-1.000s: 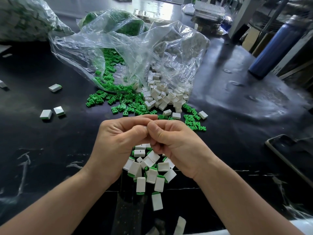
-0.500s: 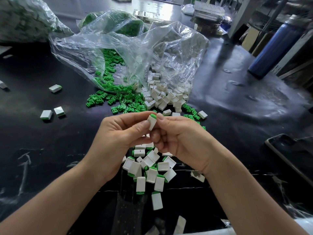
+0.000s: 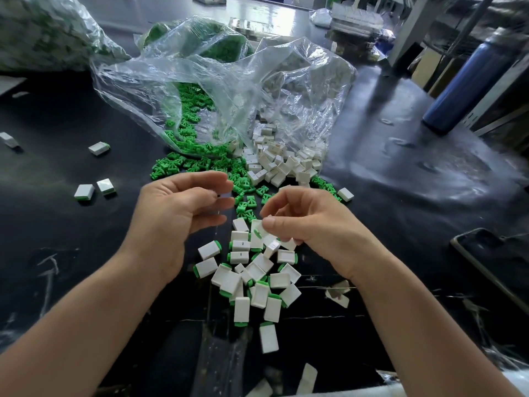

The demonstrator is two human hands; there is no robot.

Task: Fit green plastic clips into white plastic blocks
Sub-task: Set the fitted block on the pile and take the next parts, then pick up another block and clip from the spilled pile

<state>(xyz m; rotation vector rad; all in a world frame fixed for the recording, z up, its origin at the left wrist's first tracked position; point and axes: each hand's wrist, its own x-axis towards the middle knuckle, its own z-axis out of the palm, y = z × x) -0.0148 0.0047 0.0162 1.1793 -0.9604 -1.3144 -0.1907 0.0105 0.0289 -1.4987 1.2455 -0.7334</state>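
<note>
My left hand [image 3: 183, 207] hovers above the black table with loosely curled fingers and holds nothing. My right hand [image 3: 303, 222] is low over the pile of assembled blocks [image 3: 252, 279], its index finger lifted away from the thumb. A white block with a green clip fitted [image 3: 257, 230] sits blurred just left of my right thumb tip, with no finger curled round it. Loose green clips [image 3: 200, 164] and bare white blocks [image 3: 280, 164] spill from the clear plastic bags [image 3: 229, 81] behind my hands.
A few assembled blocks [image 3: 94, 189] lie scattered at the left. A blue bottle [image 3: 463, 84] stands at the far right. A dark phone or tray [image 3: 492, 253] lies at the right edge. Another filled bag [image 3: 48, 32] sits at the back left.
My hands have parted. They held one assembled block together at chest height; now the right hand has dropped to the pile with that block at its thumb, and the left hand is empty.
</note>
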